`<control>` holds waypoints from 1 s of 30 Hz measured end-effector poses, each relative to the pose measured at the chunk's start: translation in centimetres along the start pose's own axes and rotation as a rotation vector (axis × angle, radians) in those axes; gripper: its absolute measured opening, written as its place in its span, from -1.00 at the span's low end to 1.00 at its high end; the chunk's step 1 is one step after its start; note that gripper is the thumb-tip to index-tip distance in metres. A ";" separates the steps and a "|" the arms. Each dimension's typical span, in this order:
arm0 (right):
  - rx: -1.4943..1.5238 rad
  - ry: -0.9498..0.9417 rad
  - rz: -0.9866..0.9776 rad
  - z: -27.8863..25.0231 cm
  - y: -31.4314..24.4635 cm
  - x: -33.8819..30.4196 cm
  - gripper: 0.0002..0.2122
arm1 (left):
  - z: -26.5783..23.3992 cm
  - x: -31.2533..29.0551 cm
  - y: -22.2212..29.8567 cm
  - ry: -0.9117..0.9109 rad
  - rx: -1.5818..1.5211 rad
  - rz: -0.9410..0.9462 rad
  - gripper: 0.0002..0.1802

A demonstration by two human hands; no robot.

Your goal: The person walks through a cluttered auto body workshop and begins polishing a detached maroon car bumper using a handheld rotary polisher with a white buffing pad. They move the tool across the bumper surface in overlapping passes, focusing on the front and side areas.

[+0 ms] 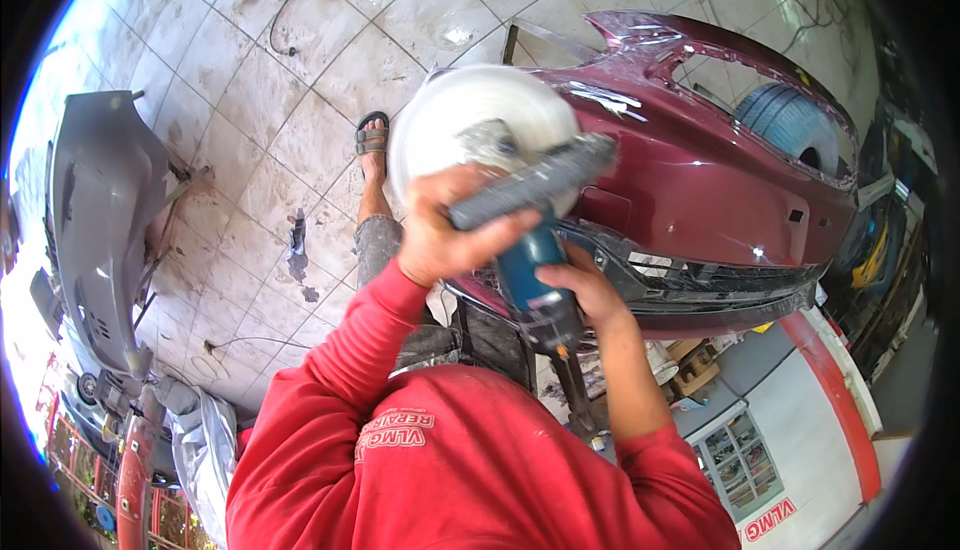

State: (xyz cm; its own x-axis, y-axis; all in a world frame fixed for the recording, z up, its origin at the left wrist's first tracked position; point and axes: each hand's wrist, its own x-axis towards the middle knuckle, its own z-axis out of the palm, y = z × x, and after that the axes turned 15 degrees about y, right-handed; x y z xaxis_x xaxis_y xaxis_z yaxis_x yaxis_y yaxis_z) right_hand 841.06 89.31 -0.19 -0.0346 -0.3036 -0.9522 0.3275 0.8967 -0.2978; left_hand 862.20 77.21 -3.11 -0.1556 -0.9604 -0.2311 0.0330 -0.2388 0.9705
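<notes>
A power polisher [532, 262] with a blue-green body is between my hands. Its large round white buffing pad [430, 130] is smeared by motion and lies at the left end of a glossy dark red car bumper [690, 190]. My left hand [450, 225] is closed around a dark grey, speckled bar [535, 180] that crosses the polisher's head like a front handle. Lower down and to the right, my right hand [592, 288] wraps the side of the polisher's body, some fingers hidden behind it. Whether pad and bumper touch is hard to make out.
To the left, a grey bumper [105, 220] rests on a stand. My sandalled foot [372, 140] is on the stained tile floor [250, 100], where thin cables lie. A tyre [790, 120] shows behind the red bumper's opening. At lower right is a white wall with a window [740, 460].
</notes>
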 end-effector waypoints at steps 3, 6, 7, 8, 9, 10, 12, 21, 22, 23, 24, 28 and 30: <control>0.045 0.099 -0.055 -4.4 0.2 -5.2 -0.37 | 5.3 -1.1 2.2 -0.086 -0.043 0.244 -0.70; 0.167 0.233 -0.139 -8.7 3.0 -9.1 -0.18 | 10.3 -1.6 4.7 -0.075 -0.136 0.343 -0.68; 0.239 0.249 -0.169 -8.8 3.0 -10.2 -0.20 | 11.5 -1.6 5.0 -0.122 -0.127 0.344 -0.67; 0.307 0.263 -0.197 -8.8 2.9 -10.7 -0.23 | 12.0 -1.6 5.2 -0.165 -0.119 0.344 -0.67; 0.303 0.255 -0.207 -8.6 2.7 -10.5 -0.23 | 11.6 -1.5 5.3 -0.175 -0.115 0.337 -0.67; 0.303 0.258 -0.221 -8.7 2.7 -10.4 -0.23 | 11.6 -1.3 5.3 -0.192 -0.122 0.330 -0.68; 0.255 0.243 -0.232 -8.4 2.6 -9.4 -0.24 | 10.9 -0.9 4.9 -0.165 -0.158 0.337 -0.68; -0.066 0.003 -0.079 5.0 1.1 4.9 -0.50 | -5.3 1.0 -5.1 0.092 -0.074 -0.049 -0.65; -0.064 -0.034 -0.047 6.4 0.8 6.4 -0.52 | -6.8 1.5 -5.1 0.142 -0.009 -0.156 -0.64; -0.074 -0.072 -0.017 7.6 0.7 7.8 -0.52 | -8.3 2.0 -6.5 0.162 0.021 -0.188 -0.66; -0.080 -0.107 0.010 8.5 0.6 9.0 -0.52 | -9.4 2.6 -7.7 0.176 0.050 -0.218 -0.68; -0.092 -0.159 0.082 9.0 -0.1 9.9 -0.53 | -10.0 3.6 -7.5 0.187 0.051 -0.322 -0.70; -0.075 -0.099 0.026 7.6 0.4 8.5 -0.51 | -8.3 2.7 -6.3 0.188 0.058 -0.241 -0.70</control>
State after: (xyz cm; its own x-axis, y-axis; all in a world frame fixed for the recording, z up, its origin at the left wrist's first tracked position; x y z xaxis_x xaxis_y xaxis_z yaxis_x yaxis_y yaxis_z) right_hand 848.06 84.60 -7.91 0.0671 -0.3068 -0.9494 0.2557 0.9251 -0.2808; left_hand 869.79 74.95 -10.42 0.0337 -0.8882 -0.4582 -0.0400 -0.4593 0.8874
